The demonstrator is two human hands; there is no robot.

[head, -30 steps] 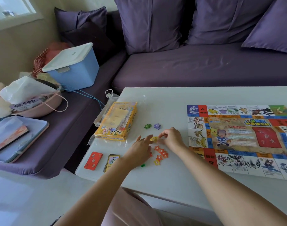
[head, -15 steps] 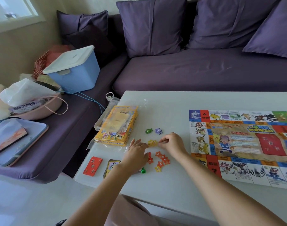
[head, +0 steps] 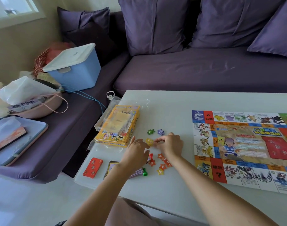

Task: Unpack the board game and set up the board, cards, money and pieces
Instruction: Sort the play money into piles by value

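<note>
A white surface (head: 172,101) in front of a purple sofa (head: 196,70) holds a board game being set out. The board (head: 244,147) lies unfolded on the right, the yellow box (head: 118,126) at the left. Between them, the right hand (head: 169,144) pinches the edge of a yellow star (head: 149,141) with curled thumb and forefinger. The left hand (head: 136,154) rests beside it, fingers (head: 138,141) loosely straight, holding nothing. A green star (head: 150,132) and a purple star (head: 161,132) lie just beyond, orange stars (head: 164,162) and red cards (head: 93,168) nearer the front edge.
</note>
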